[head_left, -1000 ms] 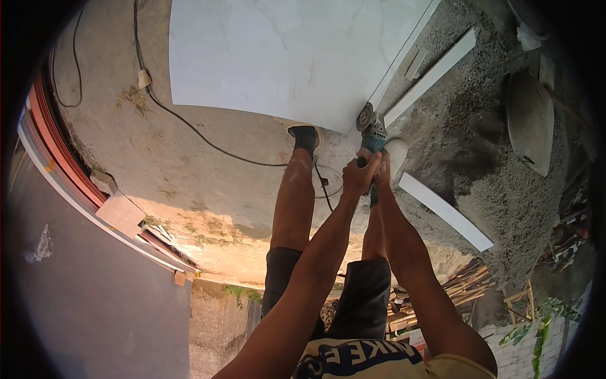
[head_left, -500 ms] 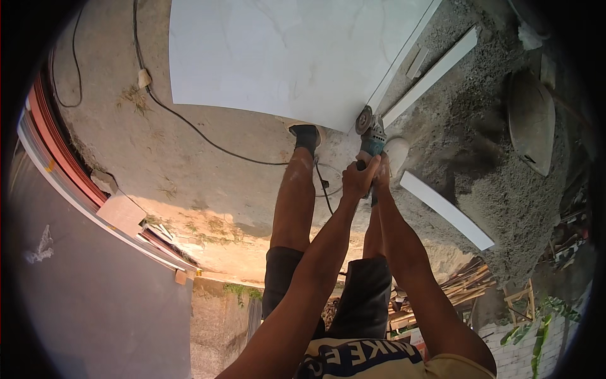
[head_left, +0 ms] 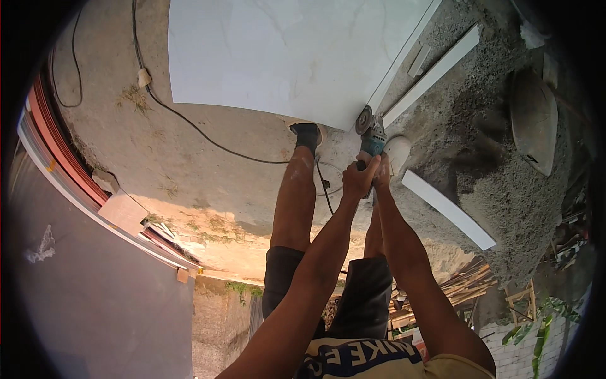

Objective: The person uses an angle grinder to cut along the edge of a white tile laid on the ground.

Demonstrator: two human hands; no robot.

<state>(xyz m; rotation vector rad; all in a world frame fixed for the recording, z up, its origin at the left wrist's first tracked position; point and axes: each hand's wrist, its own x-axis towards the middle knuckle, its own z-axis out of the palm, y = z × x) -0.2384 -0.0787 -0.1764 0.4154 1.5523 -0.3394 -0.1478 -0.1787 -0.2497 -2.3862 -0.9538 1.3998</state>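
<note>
An angle grinder (head_left: 374, 140) with a teal body and a grey metal head is gripped in both my hands. My left hand (head_left: 360, 179) is closed around its side, and my right hand (head_left: 382, 172) wraps the body from the right; some fingers are hidden. The grinder's disc (head_left: 364, 120) stands at the near right corner of a large white tile slab (head_left: 265, 57). A thin dark line runs along the slab's right side from that corner. Whether the disc touches the slab, I cannot tell.
Beside the slab lies a long white strip (head_left: 435, 74), with another white strip (head_left: 448, 210) nearer on grey sand (head_left: 505, 208). A black cable (head_left: 208, 138) with a pale connector (head_left: 144, 78) crosses the ground at left. My foot (head_left: 307, 135) is by the slab's near edge.
Almost nothing differs. The surroundings shift very slightly in the view, while both hands keep the grinder at the slab's corner.
</note>
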